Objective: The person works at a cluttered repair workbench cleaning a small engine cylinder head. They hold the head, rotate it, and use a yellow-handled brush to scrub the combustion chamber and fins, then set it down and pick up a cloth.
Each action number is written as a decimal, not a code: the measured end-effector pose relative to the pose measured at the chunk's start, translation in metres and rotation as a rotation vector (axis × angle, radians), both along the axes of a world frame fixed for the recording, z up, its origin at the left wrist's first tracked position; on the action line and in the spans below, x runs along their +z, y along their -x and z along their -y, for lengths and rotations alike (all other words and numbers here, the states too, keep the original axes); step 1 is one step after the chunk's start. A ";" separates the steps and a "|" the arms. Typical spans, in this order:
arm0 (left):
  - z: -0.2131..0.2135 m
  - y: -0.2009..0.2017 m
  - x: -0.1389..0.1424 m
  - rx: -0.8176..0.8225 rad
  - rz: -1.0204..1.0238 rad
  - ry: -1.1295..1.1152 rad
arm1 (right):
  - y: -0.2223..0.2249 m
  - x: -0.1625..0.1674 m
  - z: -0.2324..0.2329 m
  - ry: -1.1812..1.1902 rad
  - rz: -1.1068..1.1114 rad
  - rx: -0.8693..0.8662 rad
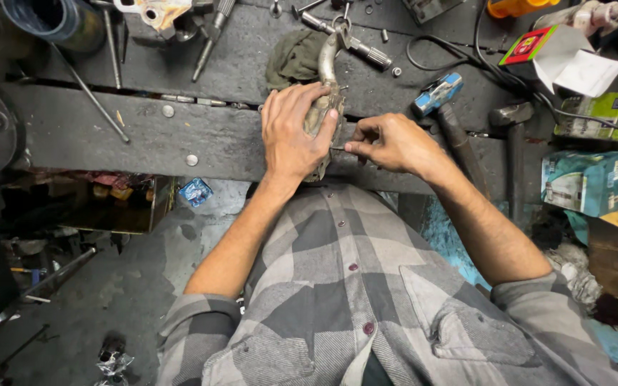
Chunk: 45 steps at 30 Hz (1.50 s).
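While pressing down on grimy curved metal pipe fitting (321, 107) at dark workbench (144, 136) edge | left hand (291, 132) fingers together, clamping it | right hand (391, 143) pinching small thin tool against its side | fitting work looking ongoing, unfinished

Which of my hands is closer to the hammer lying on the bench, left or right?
Right. The right hand sits just left of the hammer, pinching something small. The left hand is farther left, gripping the metal pipe part.
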<state>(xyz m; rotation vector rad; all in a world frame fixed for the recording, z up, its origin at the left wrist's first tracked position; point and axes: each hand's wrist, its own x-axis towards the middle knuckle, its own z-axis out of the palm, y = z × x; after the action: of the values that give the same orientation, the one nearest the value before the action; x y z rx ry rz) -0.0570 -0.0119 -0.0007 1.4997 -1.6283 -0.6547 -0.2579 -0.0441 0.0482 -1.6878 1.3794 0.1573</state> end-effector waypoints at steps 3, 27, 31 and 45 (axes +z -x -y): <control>-0.001 -0.001 0.002 -0.003 -0.011 -0.010 | 0.000 0.000 0.001 0.014 0.021 0.012; -0.008 0.000 0.003 0.005 0.028 -0.013 | -0.007 0.014 -0.015 0.619 -0.067 0.416; 0.001 -0.003 0.000 -0.025 0.008 -0.056 | -0.005 0.013 -0.015 0.519 -0.034 0.439; 0.005 -0.006 0.002 -0.026 -0.009 -0.010 | 0.011 -0.028 -0.030 0.706 0.138 0.088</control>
<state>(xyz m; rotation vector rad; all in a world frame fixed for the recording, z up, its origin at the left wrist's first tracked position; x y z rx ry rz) -0.0507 -0.0168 0.0015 1.4828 -1.6421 -0.6843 -0.2689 -0.0143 0.0205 -2.2811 1.3365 -0.4420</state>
